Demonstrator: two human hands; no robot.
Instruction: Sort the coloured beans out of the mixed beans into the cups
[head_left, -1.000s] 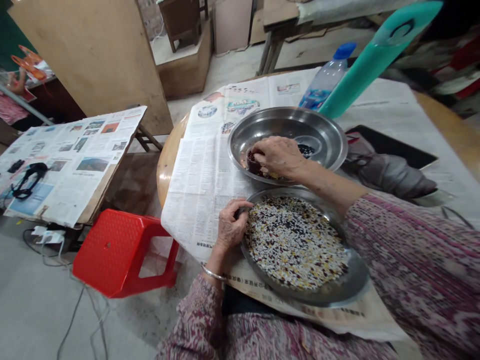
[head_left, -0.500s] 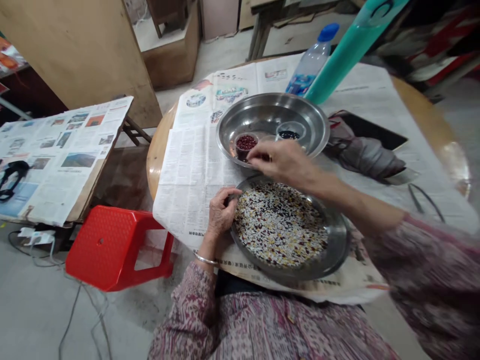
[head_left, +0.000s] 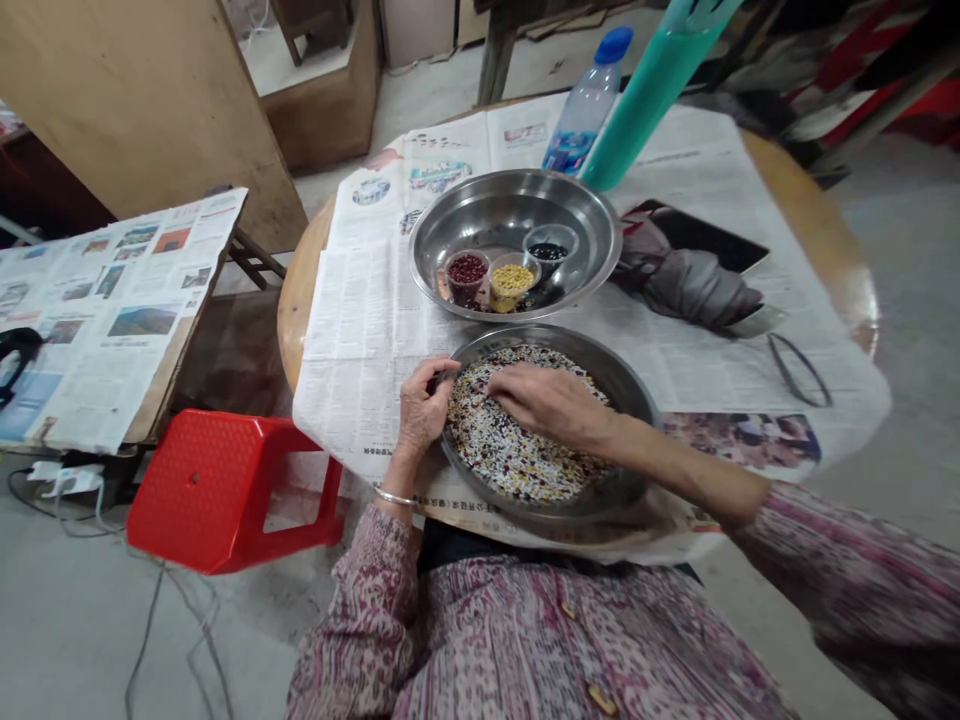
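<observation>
A metal basin [head_left: 637,390] in front of me holds a mix of white, dark red, yellow and black grains [head_left: 517,450]. My left hand [head_left: 424,400] grips its left rim, thumb and fingers closed on the edge. My right hand [head_left: 544,400] is over the mix, fingertips pinched together at the grains; whatever is between them is hidden. Behind it stands a second metal basin [head_left: 585,200]. Inside are three clear plastic cups: one of red beans [head_left: 466,270], one of yellow beans [head_left: 513,277] and one of black beans [head_left: 550,247].
Newspaper [head_left: 360,330] covers the round table. Toward the back stand a plastic bottle [head_left: 589,105] and a tall teal container [head_left: 645,100]. A grey folded umbrella [head_left: 690,285] lies on the right. Left of the table are a red stool [head_left: 202,490] and a newspaper-covered board [head_left: 112,310].
My right hand has moved from the cups in the far basin down to the grains in the near basin. My left hand stays on the rim. The view has shifted slightly.
</observation>
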